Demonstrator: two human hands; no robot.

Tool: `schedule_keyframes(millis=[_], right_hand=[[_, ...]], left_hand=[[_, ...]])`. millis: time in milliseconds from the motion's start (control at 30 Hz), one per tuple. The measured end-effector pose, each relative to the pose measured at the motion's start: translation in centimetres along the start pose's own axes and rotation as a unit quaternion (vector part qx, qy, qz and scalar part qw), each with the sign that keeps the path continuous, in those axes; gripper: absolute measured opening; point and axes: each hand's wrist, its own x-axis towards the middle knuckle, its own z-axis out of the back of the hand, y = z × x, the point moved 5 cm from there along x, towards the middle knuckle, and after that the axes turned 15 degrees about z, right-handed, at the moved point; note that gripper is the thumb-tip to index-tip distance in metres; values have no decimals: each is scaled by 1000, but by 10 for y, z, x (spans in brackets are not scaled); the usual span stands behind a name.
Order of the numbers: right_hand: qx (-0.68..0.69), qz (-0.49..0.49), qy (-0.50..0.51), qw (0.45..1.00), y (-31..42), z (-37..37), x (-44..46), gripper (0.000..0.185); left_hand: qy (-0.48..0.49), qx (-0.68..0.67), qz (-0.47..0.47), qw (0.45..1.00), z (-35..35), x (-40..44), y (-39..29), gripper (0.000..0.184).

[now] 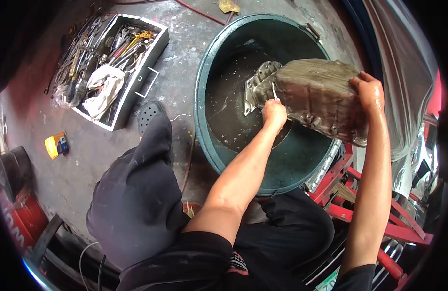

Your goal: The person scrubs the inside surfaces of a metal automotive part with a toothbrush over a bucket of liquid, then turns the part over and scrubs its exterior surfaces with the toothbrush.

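Observation:
A large metal pan-shaped part (321, 97), wet and brownish, is tilted over a round dark green tub (200, 97) with murky liquid (226, 116) in its bottom. My right hand (368, 92) grips the part's upper right edge, the fingers on its flat top face. My left hand (274, 115) is closed around a thin, light-coloured tool (275, 91), whose tip meets the part near its narrower flanged end (255, 89). That end, with bolt holes, hangs over the liquid. Most of the tool is hidden in my left hand.
An open drawer (132, 92) full of wrenches and a white cloth (103, 89) lies on the floor at upper left. A yellow and blue packet (56, 145) is below it. Red metal frames (337, 194) stand right of the tub, beside a grey draped sheet (403, 72).

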Motion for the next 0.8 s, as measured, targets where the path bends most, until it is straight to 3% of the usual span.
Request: schedule_keyframes(millis=[33, 100, 133, 233, 267, 400, 567, 633, 667, 800], right_hand=[[7, -12, 4, 1000, 2, 1, -6, 63], [33, -26, 30, 999, -10, -4, -2, 63], [33, -30, 34, 998, -12, -6, -5, 63], [-7, -9, 4, 1000, -6, 0, -4, 63], [1, -18, 11, 1000, -7, -1, -4, 62], [-2, -20, 13, 1000, 4, 4, -1, 61], [-31, -5, 6, 999, 20, 10, -3, 61], [-28, -10, 17, 999, 16, 4, 3, 60], [-10, -30, 25, 999, 13, 3, 5, 59], [-43, 2, -9, 999, 17, 5, 0, 56]], left_hand=[[-3, 18, 10, 1000, -1, -2, -3, 33], [-65, 44, -103, 992, 11, -48, -29, 33], [-36, 74, -62, 995, 11, -51, -32, 31], [-51, 147, -140, 978, -8, 19, -26, 30], [-23, 113, -52, 992, 24, -22, -57, 29], [7, 219, -133, 967, 13, -115, -54, 28], [-25, 165, -24, 986, 15, -53, -8, 34], [-28, 190, -73, 979, 12, -81, -14, 33], [20, 194, -91, 977, 10, -93, -16, 32], [-88, 167, -59, 980, 33, -34, -3, 26]])
